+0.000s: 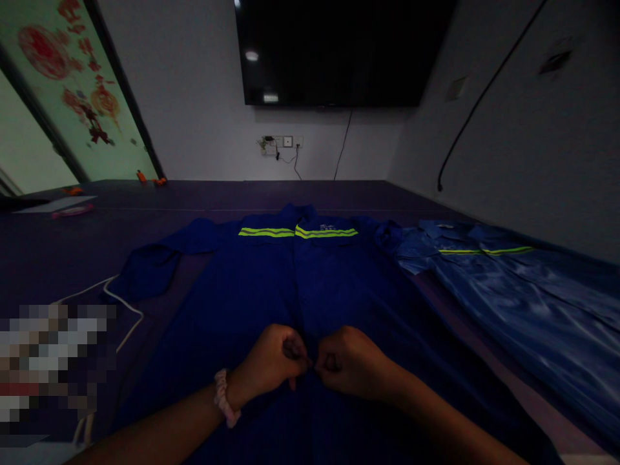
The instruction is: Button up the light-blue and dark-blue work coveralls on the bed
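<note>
A dark blue work jacket point(252, 284) with yellow-green reflective strips lies front up before me, its collar pointing away. Over its lower front opening, my left hand point(278, 355) has its fingers pinched together at the left side of the placket. Just across from it, my right hand point(351, 361) is closed in a pinch at the right side of the same opening. The fingertips of both hands are close together, and the bit of cloth or button between them is too dark to make out. A pink scrunchie point(224, 399) circles my left wrist.
A second, lighter blue jacket point(504, 284) lies to the right, touching the first one's sleeve. A white cable point(130, 307) runs at left beside a pixelated patch. The purple surface point(194, 197) reaches the wall, where a television point(339, 51) hangs above sockets point(287, 141).
</note>
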### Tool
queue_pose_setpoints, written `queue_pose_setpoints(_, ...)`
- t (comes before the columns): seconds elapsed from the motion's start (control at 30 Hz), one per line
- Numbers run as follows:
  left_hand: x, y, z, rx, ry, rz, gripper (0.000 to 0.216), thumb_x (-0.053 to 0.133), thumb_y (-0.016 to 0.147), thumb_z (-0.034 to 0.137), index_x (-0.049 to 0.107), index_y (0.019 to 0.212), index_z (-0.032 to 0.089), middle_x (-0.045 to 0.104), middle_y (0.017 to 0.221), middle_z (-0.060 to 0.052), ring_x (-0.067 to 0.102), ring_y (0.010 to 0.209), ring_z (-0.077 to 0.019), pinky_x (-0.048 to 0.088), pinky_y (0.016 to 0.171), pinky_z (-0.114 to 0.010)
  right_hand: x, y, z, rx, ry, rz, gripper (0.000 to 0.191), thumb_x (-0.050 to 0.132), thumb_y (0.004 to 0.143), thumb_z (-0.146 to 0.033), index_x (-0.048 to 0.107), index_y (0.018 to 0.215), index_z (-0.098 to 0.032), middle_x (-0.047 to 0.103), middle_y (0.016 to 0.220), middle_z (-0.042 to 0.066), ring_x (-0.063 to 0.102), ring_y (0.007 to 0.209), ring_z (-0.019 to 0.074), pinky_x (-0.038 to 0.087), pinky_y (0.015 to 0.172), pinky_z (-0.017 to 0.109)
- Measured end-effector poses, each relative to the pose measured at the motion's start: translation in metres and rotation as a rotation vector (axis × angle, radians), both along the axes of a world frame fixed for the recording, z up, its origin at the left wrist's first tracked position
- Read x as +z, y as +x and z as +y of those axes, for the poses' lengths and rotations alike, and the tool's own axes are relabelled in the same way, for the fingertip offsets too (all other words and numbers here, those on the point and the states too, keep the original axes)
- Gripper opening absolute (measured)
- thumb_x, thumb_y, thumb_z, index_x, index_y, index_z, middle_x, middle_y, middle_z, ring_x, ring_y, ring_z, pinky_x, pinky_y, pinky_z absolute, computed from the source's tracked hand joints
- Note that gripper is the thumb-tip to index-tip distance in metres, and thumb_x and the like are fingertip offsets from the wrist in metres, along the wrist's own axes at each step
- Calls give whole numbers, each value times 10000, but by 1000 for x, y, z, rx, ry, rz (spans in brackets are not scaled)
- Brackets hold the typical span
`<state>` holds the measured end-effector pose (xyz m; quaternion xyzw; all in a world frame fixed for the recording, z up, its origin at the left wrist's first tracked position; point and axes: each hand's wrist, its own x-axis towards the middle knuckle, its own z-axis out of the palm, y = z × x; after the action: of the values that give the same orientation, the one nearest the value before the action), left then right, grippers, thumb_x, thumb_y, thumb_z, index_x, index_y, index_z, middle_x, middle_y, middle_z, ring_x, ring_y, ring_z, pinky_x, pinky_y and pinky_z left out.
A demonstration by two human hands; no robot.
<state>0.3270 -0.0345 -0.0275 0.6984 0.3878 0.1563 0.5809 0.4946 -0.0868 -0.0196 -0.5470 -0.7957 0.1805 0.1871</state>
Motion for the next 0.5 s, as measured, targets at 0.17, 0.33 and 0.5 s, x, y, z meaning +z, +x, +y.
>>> queue_pose_setpoints(0.17, -2, 1, 0, 68, -46, -6, 95, 601, 615, 134, 526, 673, 141, 520, 459, 72, 467, 347, -55, 317, 387, -166, 0, 3, 1, 52, 36, -76, 122, 553, 619, -109, 661, 641, -163, 662, 580, 2, 577, 507, 104, 326, 473, 184)
queue_pose_setpoints(0.33, -1, 2, 0, 83, -74, -12, 105, 577, 590, 84, 524, 660, 141, 519, 461, 76, 466, 351, -48, 311, 384, -158, 1, 2, 1, 63, 52, -76, 95, 554, 617, -113, 635, 640, -157, 637, 553, -12, 549, 491, 91, 312, 471, 182)
queue_pose_setpoints(0.5, 3, 3, -1, 117, -89, -1, 109, 582, 581, 73, 524, 643, 140, 503, 443, 82, 452, 349, -46, 314, 388, -159, 4, 1, -1, 50, 8, -97, 93, 550, 611, -104, 621, 634, -159, 620, 539, -23, 535, 483, 84, 295, 463, 178)
